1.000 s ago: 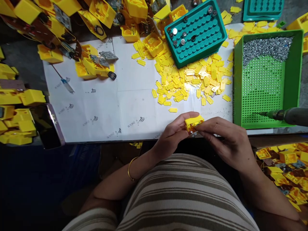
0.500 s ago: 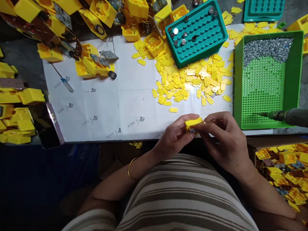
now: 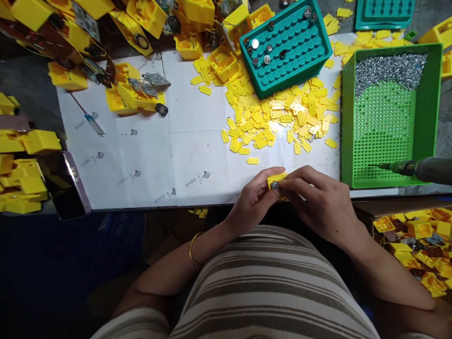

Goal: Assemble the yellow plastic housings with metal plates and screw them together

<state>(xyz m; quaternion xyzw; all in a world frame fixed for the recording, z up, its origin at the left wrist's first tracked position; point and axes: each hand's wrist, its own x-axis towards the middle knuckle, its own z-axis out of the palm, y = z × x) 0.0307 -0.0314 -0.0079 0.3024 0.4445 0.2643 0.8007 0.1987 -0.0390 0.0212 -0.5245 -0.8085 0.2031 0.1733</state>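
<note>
At the table's front edge, my left hand (image 3: pixel 254 197) grips a small yellow plastic housing (image 3: pixel 276 178) between thumb and fingers. A greyish part shows in the housing's near side. My right hand (image 3: pixel 323 202) is closed on the same housing from the right, its fingertips pressed to that side. Whether a smaller piece lies under those fingertips is hidden. Just beyond the hands, a single flat yellow piece (image 3: pixel 252 161) lies on the white paper, in front of a heap of similar flat pieces (image 3: pixel 261 117).
A green basket (image 3: pixel 348 117) with many small screws stands at right, a power screwdriver (image 3: pixel 432 170) reaching over it. Behind the heap sits a teal tray (image 3: pixel 289 52) holding coin cells. A screwdriver (image 3: pixel 92 121) and phone (image 3: pixel 65 183) lie left, near yellow housings (image 3: pixel 30 181).
Both hands have shifted slightly left with the yellow housing. The right fingers have come in closer over its near side, and the housing has turned a little.
</note>
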